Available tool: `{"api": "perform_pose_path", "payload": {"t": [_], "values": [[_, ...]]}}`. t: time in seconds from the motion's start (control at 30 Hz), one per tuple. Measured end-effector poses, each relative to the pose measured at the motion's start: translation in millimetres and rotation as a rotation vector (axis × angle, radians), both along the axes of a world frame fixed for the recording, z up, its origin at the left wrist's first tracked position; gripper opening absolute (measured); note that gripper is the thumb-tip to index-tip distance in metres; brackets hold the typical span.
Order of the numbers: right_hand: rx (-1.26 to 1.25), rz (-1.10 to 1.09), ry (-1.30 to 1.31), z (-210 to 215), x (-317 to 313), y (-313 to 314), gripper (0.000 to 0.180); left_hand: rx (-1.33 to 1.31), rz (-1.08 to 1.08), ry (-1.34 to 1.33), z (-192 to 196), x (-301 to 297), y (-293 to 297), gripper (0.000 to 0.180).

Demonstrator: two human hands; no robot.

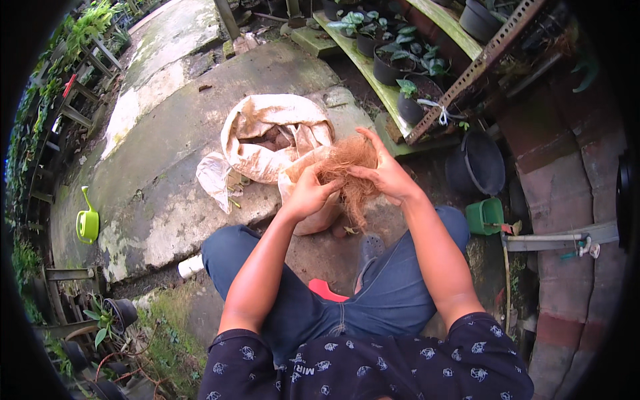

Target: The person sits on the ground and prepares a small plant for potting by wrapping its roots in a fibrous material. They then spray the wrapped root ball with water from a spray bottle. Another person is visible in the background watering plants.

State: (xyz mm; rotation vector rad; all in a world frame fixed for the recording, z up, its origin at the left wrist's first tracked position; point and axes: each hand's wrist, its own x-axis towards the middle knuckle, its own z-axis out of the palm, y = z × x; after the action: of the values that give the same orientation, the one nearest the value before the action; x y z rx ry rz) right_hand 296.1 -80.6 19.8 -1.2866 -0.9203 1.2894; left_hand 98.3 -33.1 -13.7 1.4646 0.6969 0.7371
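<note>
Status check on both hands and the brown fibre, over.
Left hand, right hand: both holding brown fibre. Loose clump, strands dangling. Pale sack close by, nothing visibly blocking.

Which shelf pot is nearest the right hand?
The black pot at the near end of the shelf, beside the white tie; the other pots sit farther from the right hand.

Brown fibre clump (pixel 353 155) is partly obscured by left hand (pixel 311 195) and right hand (pixel 389 176). Woven sack (pixel 255 160) conceals its lower contents. Red object (pixel 325 290) is partly covered by jeans (pixel 387 300); kind indeterminable. Lower edge cuts off patterned shirt (pixel 387 367).
</note>
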Motion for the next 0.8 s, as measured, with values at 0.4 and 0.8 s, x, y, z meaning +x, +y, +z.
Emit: {"api": "perform_pose_path", "payload": {"t": [0.4,0.8], "values": [[0.108,-0.157,-0.723,12,72,6,0.054,0.356,-0.383,0.833,-209,6,-63,0.074],[0.158,-0.156,-0.126,-2,98,21,0.054,0.202,-0.491,1.051,-203,58,-60,0.079]]}}
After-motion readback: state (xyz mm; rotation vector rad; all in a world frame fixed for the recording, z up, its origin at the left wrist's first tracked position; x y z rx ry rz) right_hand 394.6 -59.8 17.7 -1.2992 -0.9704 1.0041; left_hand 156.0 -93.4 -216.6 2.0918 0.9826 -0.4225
